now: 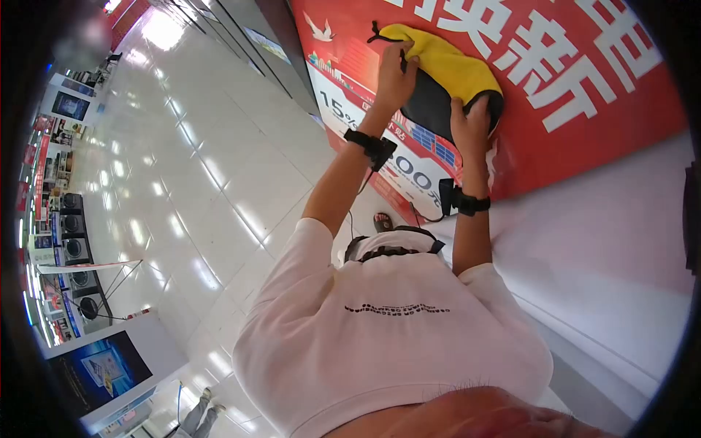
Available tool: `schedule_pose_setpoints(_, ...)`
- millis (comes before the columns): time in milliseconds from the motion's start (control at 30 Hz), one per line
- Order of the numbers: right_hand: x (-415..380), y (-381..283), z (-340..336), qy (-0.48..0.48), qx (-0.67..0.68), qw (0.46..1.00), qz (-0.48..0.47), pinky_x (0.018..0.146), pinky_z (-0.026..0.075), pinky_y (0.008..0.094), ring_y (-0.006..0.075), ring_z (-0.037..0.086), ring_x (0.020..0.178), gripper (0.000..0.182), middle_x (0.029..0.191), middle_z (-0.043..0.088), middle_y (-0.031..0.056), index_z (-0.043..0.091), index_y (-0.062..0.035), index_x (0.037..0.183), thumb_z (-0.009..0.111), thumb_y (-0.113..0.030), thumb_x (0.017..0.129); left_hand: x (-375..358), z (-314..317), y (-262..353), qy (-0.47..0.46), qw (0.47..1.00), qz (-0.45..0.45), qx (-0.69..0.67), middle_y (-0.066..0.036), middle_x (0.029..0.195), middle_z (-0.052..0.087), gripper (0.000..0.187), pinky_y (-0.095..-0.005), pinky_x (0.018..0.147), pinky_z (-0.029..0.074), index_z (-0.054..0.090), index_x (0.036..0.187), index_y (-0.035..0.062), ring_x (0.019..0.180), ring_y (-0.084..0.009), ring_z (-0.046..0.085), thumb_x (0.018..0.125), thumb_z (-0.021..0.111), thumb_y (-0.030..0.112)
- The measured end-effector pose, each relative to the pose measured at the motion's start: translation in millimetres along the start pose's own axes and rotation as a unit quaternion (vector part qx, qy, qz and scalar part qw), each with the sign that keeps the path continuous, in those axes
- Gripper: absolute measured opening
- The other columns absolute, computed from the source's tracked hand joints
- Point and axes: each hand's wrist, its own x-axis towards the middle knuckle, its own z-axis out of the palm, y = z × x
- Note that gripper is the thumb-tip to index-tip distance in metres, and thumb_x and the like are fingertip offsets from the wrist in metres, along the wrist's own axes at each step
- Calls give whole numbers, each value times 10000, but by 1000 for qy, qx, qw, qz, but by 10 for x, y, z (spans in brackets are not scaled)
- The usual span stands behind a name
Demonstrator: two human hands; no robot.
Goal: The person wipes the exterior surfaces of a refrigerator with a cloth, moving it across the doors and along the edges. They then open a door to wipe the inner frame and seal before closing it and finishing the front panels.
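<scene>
A yellow and black cloth pouch (pixel 445 64) lies slanted on a red printed surface (pixel 569 157), with a thin black cord at its upper left end. My left hand (pixel 396 79) pinches the pouch's left edge near that cord, fingers closed. At the lower right end, my right hand (pixel 471 131) grips the dark-rimmed part, its thumb on the near side and its other fingertips partly hidden by the fabric. Both wrists wear black straps with small devices and cables.
Large white characters cover the red surface. A white side panel (pixel 577 241) drops toward me at the right. Tiled floor (pixel 197 160) lies left, with washing machines (pixel 74 248), a display stand (pixel 102 369) and another person's legs (pixel 197 420) beyond.
</scene>
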Motion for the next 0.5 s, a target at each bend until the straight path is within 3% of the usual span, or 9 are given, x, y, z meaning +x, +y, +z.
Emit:
schedule_pose_setpoints(100,72,313,169,8,-21,1000,-13,854,456,480,475,565,1036,428,1090,583,333,440,82,1171,535,-240,905,-138,154,-239,3,1000,-7,27,-230,1153,506,472,-412,900,446,444,1309,-10,1060,-383,523,865,592,58)
schedule_pose_setpoints(133,37,340,170,-7,-48,999,-11,849,457,479,476,563,1031,418,1092,582,333,449,80,1163,534,-237,905,-238,135,-300,-51,997,-24,43,-273,1210,427,595,-435,906,446,332,1397,-14,1081,-432,494,861,581,51)
schedule_pose_setpoints(200,-20,403,222,-49,-106,993,16,839,456,479,480,561,1019,396,1092,573,344,473,73,1147,535,-235,904,-441,197,-490,-49,996,-55,47,-276,1220,412,615,-445,909,445,311,1407,-13,1075,-442,493,857,580,46)
schedule_pose_setpoints(300,-107,680,385,-91,-89,992,12,845,450,491,483,557,1023,405,1093,573,343,467,70,1160,538,-235,902,-670,204,-687,-55,993,-86,55,-301,1254,364,670,-476,920,444,253,1428,-3,1076,-479,481,845,580,41)
schedule_pose_setpoints(333,-154,643,407,-112,-125,984,58,851,444,499,489,552,1026,408,1083,576,342,462,70,1163,538,-231,899,-746,199,-725,-68,987,-140,47,-303,1274,371,667,-478,974,399,245,1421,-19,1146,-475,430,853,588,50)
schedule_pose_setpoints(367,-140,727,457,-116,-128,983,56,851,444,499,489,552,1026,408,1083,576,342,462,70,1163,538,-231,899,-798,195,-772,-81,977,-193,37,-305,1295,379,666,-479,1029,355,236,1415,-34,1216,-471,378,862,596,59)
schedule_pose_setpoints(433,-130,826,590,-113,-108,987,-25,843,447,500,491,553,1019,404,1065,581,341,457,65,1162,536,-234,903,-841,177,-875,-65,980,-183,40,-306,1290,382,657,-482,1032,350,250,1397,-39,1228,-473,376,855,607,65)
schedule_pose_setpoints(500,-97,808,667,-101,-104,989,-35,842,448,498,492,552,1019,397,1067,580,340,464,69,1152,539,-234,907,-827,123,-953,-65,977,-201,27,-307,1291,387,661,-478,1033,348,256,1394,-43,1221,-469,386,846,613,55)
